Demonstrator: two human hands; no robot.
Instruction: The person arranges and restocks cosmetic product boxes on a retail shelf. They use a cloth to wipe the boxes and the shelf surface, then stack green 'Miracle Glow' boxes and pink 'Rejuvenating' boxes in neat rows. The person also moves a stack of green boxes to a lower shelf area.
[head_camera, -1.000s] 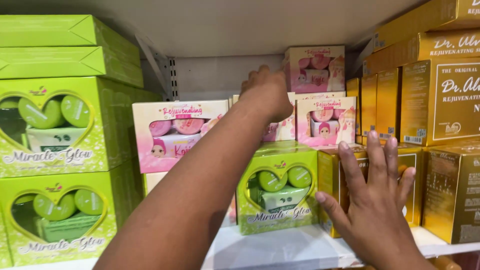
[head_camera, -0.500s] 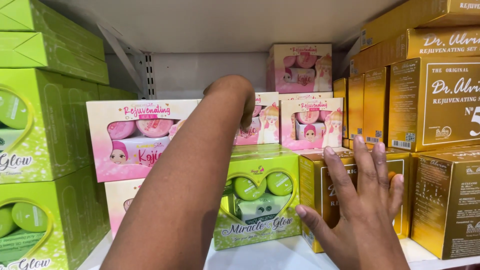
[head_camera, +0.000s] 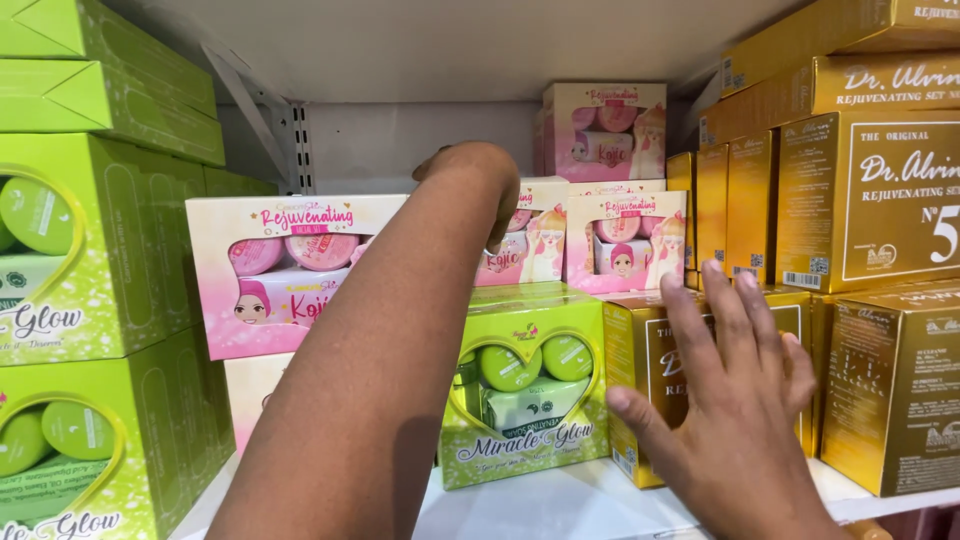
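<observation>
Two hands: left hand (head_camera: 480, 185) curled over pink box (head_camera: 525, 235), right hand (head_camera: 740, 400) spread on gold box (head_camera: 650, 370)

Both arms raised and reaching forward, hands apart.

Left arm runs diagonally up from bottom left, forearm bare, wrist bent, left hand (head_camera: 478, 175) curled over with knuckles up, fingers hidden behind it so grip unclear. Right hand (head_camera: 735, 410) lower right, back toward camera, open and flat, fingers (head_camera: 722, 300) spread, pointing up, thumb out left.
</observation>
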